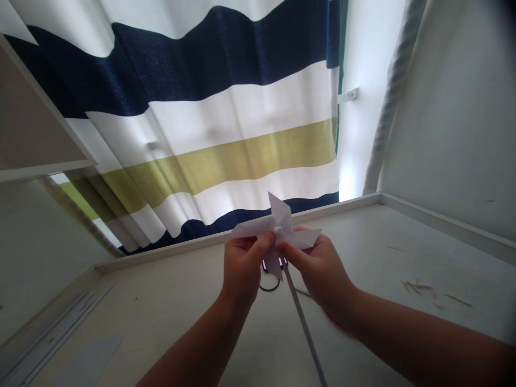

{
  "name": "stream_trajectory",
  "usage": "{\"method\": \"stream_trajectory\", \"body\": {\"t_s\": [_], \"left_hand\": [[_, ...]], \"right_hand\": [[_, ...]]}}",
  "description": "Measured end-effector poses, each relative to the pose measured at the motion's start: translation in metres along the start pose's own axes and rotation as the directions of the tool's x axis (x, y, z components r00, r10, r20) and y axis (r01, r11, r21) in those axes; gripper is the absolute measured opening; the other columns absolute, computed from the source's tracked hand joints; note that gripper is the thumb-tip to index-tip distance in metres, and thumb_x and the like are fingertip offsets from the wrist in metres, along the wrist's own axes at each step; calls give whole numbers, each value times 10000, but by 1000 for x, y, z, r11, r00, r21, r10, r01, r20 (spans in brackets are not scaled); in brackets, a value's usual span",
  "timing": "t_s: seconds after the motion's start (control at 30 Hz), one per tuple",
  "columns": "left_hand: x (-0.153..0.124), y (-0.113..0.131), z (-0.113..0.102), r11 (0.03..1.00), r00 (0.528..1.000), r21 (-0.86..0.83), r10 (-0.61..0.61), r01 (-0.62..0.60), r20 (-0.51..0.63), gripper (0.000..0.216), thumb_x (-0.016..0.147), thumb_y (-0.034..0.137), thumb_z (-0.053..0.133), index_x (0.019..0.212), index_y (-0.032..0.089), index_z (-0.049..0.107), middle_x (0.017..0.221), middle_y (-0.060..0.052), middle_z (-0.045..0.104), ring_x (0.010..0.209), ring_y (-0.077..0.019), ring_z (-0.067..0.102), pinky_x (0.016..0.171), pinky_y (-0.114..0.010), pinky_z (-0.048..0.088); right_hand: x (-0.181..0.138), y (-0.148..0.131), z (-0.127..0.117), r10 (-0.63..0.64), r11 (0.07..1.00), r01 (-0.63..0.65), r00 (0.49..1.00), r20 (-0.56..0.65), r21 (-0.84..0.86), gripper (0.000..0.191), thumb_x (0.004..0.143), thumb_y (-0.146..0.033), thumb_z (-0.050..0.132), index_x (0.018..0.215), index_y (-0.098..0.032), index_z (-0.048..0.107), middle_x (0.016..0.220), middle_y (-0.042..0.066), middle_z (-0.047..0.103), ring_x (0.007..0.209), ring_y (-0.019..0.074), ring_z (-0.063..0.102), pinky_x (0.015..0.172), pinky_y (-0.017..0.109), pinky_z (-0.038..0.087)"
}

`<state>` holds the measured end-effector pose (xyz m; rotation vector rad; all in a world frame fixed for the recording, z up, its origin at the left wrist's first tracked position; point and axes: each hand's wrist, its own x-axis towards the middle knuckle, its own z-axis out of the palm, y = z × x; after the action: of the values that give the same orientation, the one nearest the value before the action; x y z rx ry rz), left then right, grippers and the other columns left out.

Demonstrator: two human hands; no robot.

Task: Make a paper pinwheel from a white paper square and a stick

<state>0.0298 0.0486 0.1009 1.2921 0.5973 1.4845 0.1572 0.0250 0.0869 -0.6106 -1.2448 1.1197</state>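
Note:
A white paper pinwheel (281,214) is held up in front of me, its several pointed blades spread around a small pale knob at the centre. My left hand (243,263) grips it from the left, thumb pressed near the centre and fingers behind a blade. From the other side my right hand (322,266) pinches it, thumb just below the knob. A thin grey stick (304,322) runs down from behind the pinwheel between my forearms. Where the stick meets the pinwheel is hidden.
Behind the hands lies a white tabletop (173,301). A dark cable (269,289) and part of a device show below the pinwheel. Thin brown scraps (419,287) lie at right, papers (60,333) at left. A striped curtain (226,134) hangs at the back.

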Motion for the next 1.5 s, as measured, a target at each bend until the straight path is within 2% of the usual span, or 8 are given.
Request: {"method": "stream_trajectory", "body": {"t_s": [0.17, 0.43, 0.8, 1.03, 1.1, 1.2, 1.3, 1.5], "left_hand": [[6, 7, -5, 998, 998, -35, 45, -46, -54, 84, 766, 205, 685, 829, 170, 728, 730, -4, 706, 688, -123, 647, 632, -208, 512], [13, 21, -14, 983, 983, -37, 178, -180, -54, 105, 756, 176, 670, 833, 173, 742, 741, -15, 713, 737, -137, 657, 690, -223, 518], [-2, 9, -1, 992, 983, -37, 128, -124, 130, 175, 774, 232, 668, 925, 160, 721, 857, -49, 718, 829, -181, 651, 750, -275, 510], [-17, 15, -13, 957, 973, 182, 213, -226, 88, 555, 859, 456, 529, 1339, 193, 438, 1227, -129, 602, 1102, -251, 594, 888, -375, 497], [-23, 26, -22, 844, 938, 420, 341, -334, 59, 603, 874, 507, 483, 1390, 218, 363, 1376, -142, 482, 1207, -267, 522, 940, -400, 470], [-33, 50, -26, 453, 821, 731, 510, -510, 257, 691, 833, 518, 559, 1421, 233, 336, 1482, -125, 356, 1332, -296, 378, 1073, -454, 345], [-46, 69, -17, 124, 776, 812, 403, -571, 485, 728, 801, 518, 603, 1424, 227, 363, 1476, -117, 384, 1363, -325, 324, 1122, -492, 249], [-79, 73, -3, 68, 889, 897, 180, -437, 420, 609, 838, 478, 555, 1366, 190, 462, 1341, -132, 550, 1249, -323, 480, 1064, -524, 324]], "right_hand": [[1, 10, -6, 65, 997, -74, 944, 322, 15, 201, 814, -284, 697, 978, -170, 672, 846, 35, 681, 773, 154, 632, 704, 288, 511], [-11, 7, -17, 454, 805, -25, 670, 587, -593, 292, 851, -388, 618, 1065, -191, 641, 897, 56, 685, 756, 167, 618, 674, 298, 493], [-71, 9, -41, 466, 735, -94, 789, 400, -671, 184, 939, -269, 458, 944, -199, 627, 817, 9, 698, 744, 133, 605, 700, 264, 455], [-78, 29, -39, 422, 752, -102, 834, 357, -651, 228, 952, -311, 417, 975, -183, 604, 770, 20, 685, 621, 113, 546, 563, 232, 403], [-80, 34, -39, 411, 759, -100, 839, 356, -643, 228, 947, -320, 429, 970, -181, 609, 765, 22, 684, 603, 111, 536, 546, 230, 397], [-83, 39, -40, 398, 766, -99, 849, 349, -635, 253, 954, -349, 426, 987, -179, 610, 793, 28, 687, 599, 108, 536, 543, 233, 402], [-86, 41, -40, 380, 768, -94, 863, 332, -634, 263, 965, -356, 430, 994, -163, 605, 796, 24, 670, 620, 108, 553, 568, 242, 430], [-89, 47, -41, 371, 758, -95, 876, 307, -645, 299, 946, -401, 498, 1026, -131, 598, 840, 18, 629, 654, 111, 595, 617, 282, 518]]}}
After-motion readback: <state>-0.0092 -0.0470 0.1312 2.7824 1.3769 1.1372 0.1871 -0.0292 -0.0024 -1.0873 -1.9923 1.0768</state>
